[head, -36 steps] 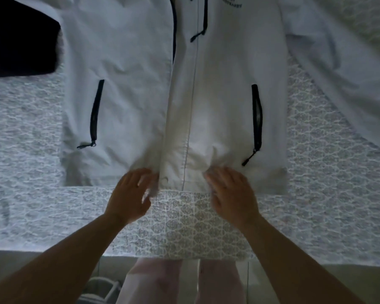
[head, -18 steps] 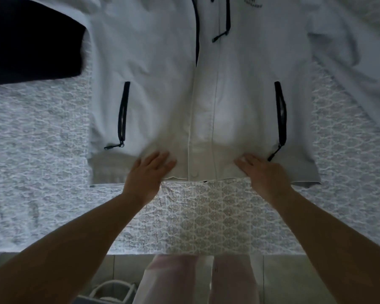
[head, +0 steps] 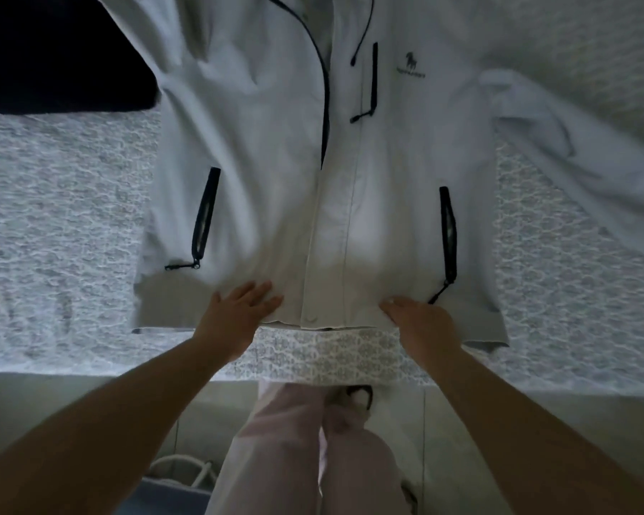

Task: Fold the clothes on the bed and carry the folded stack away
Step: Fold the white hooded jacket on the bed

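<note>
Both hands have spread apart along the jacket (head: 313,161) hem at the bed's (head: 53,217) near edge. Left hand (head: 235,314) and right hand (head: 421,321) press flat, seemingly gripping nothing. Smooth outward evenly before folding.

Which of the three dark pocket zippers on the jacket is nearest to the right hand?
The lower pocket zipper beside the right hand; its pull nearly reaches the fingers.

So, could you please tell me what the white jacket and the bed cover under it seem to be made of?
White jacket: probably a thin, smooth, matte woven synthetic; it lies in soft creases, with dark zippers on its pockets. Bed cover: looks like a textured fabric with a raised repeating lattice pattern, perhaps quilted or jacquard; the dim, blurred view leaves it open.
</note>
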Available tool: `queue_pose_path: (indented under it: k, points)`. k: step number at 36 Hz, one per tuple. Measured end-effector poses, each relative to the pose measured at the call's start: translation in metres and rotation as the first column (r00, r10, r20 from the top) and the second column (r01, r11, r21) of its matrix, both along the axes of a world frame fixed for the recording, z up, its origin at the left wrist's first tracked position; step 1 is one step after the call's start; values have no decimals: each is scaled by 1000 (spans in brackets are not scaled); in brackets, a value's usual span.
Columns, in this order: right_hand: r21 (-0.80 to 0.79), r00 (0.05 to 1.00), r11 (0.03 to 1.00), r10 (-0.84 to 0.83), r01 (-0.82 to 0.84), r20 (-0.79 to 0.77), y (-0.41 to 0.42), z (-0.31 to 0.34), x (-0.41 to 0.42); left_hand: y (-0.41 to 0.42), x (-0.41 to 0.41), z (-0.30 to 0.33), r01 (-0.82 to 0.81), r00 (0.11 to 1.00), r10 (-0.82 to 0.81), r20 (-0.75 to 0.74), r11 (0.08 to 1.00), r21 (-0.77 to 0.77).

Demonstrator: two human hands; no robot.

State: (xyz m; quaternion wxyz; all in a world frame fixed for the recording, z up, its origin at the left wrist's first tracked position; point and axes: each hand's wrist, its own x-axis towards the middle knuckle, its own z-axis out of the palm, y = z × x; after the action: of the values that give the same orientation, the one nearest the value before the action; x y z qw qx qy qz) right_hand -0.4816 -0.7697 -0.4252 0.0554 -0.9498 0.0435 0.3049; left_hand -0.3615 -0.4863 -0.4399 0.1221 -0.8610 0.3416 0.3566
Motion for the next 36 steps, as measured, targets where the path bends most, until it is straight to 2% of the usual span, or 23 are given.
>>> queue_pose_path:
  k: [3, 7, 9, 11, 13, 15, 19, 21, 23, 25, 28, 36]
  points:
    - [53, 997, 996, -79, 78, 7, 9, 1, -40, 7, -33, -2, 47, 997, -45, -65, 998, 35]
    - [137, 989, 983, -135, 126, 55, 17, 20, -68, -2, -47, 10, 158, 960, -130, -247, 982, 99]
    - [116, 991, 984, -129, 133, -40, 17, 26, -72, -11, -41, 20, 284, 914, -224, -338, 948, 141]
    - [141, 975, 986, -53, 85, -216, 15, 19, -73, -21, -29, 26, 313, 887, -223, -404, 934, 172]
    - [180, 941, 979, -28, 94, -338, 13, 18, -60, -33, -12, 30, 226, 893, -124, -432, 954, 195]
    - [188, 931, 975, -43, 118, -364, 12, 16, -43, -51, 7, 30, 64, 909, 12, -417, 984, 168]
    - [244, 927, 935, -168, 257, -335, 8, 12, 5, -93, 58, 27, -253, 920, 228, -319, 967, -38]
    - [292, 917, 895, -242, 338, -318, 4, 10, 33, -111, 88, 23, -314, 928, 277, -248, 941, -124]
    - [302, 925, 882, -302, 363, -230, -1, 6, 65, -130, 119, 20, -356, 930, 326, -170, 915, -192]
    - [297, 931, 882, -342, 366, -130, -6, 4, 101, -147, 149, 18, -479, 878, 451, -161, 835, -271]
    - [307, 922, 873, -385, 379, -44, -14, 3, 154, -165, 187, 14, -669, 741, 628, -239, 656, -351]
    - [274, 883, 880, -440, 388, 163, -36, -1, 271, -185, 261, -2, -778, 617, 703, -355, 474, -412]
